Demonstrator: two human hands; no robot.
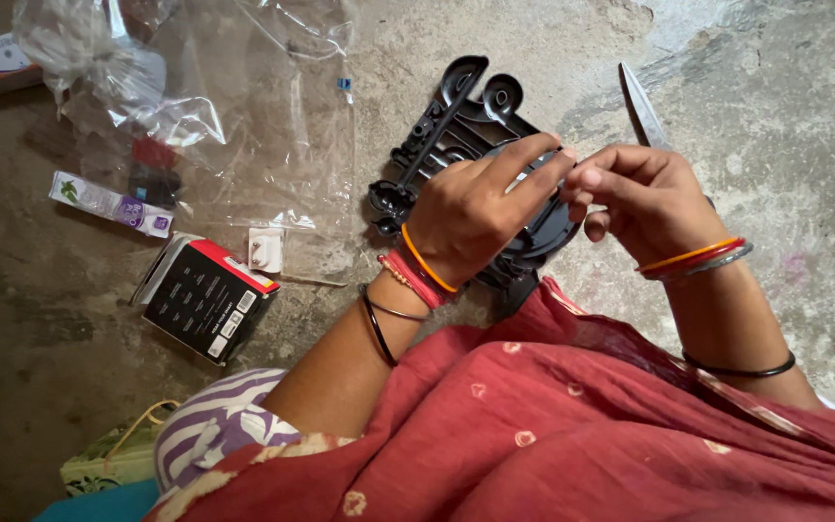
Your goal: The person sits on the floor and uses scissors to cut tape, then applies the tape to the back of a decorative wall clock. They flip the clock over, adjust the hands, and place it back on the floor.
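Hands: left (480,208) on black plastic frame (456,130) | right (635,193) grips scissors (642,108)

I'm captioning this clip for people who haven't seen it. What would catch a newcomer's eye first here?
First, the two hands meeting mid-frame: the left hand lies over a black plastic part on the concrete floor, while the right hand pinches something too small to tell against the left fingertips and holds scissors, blade pointing up. Next, the red dotted cloth fills the bottom, and a black-and-red box and clear plastic bags lie left.
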